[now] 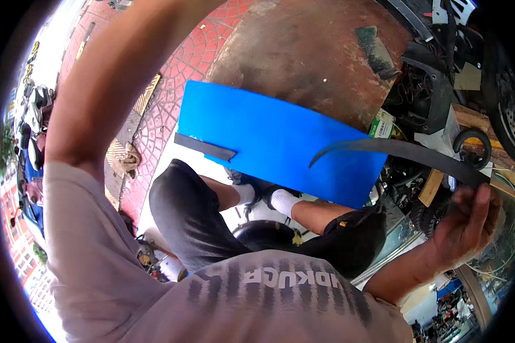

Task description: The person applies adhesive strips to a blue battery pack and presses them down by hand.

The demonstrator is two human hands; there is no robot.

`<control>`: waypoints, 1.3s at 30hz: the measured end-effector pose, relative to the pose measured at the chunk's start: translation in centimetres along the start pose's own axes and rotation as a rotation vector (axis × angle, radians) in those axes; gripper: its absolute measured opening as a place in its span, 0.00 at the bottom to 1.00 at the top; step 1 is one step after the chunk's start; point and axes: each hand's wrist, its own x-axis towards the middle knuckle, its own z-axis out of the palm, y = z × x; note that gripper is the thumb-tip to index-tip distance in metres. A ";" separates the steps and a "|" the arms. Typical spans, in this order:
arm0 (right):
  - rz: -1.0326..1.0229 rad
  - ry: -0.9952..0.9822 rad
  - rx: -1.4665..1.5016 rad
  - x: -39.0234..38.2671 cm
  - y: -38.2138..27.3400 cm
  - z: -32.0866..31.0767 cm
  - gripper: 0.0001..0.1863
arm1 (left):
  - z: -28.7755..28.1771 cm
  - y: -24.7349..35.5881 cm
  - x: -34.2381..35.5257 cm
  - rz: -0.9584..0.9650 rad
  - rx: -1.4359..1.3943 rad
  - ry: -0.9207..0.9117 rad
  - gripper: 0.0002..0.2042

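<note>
A long, curved black strip (422, 156) runs from my right hand (465, 224), at the lower right, to over the right part of a bright blue board (269, 131), where its narrow tip lies. My right hand grips the strip's wide end with curled fingers. A short dark flat strip (205, 146) lies along the board's lower left edge. My left forearm rises past the top edge of the picture, so that hand is out of sight. My legs are spread below the board.
Beyond the board is a worn brown panel (286, 46). Motorcycle parts, a wheel (506, 114) and wood offcuts (432, 188) crowd the right. Red patterned paving (194, 40) lies at left, with parked motorbikes (37, 114) farther out. A small green-and-white box (381, 124) touches the board's back.
</note>
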 end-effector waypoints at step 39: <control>0.274 -0.027 0.552 -13.7 -5.7 5.4 0.11 | -3.0 1.1 -36.5 0.615 0.537 0.008 0.16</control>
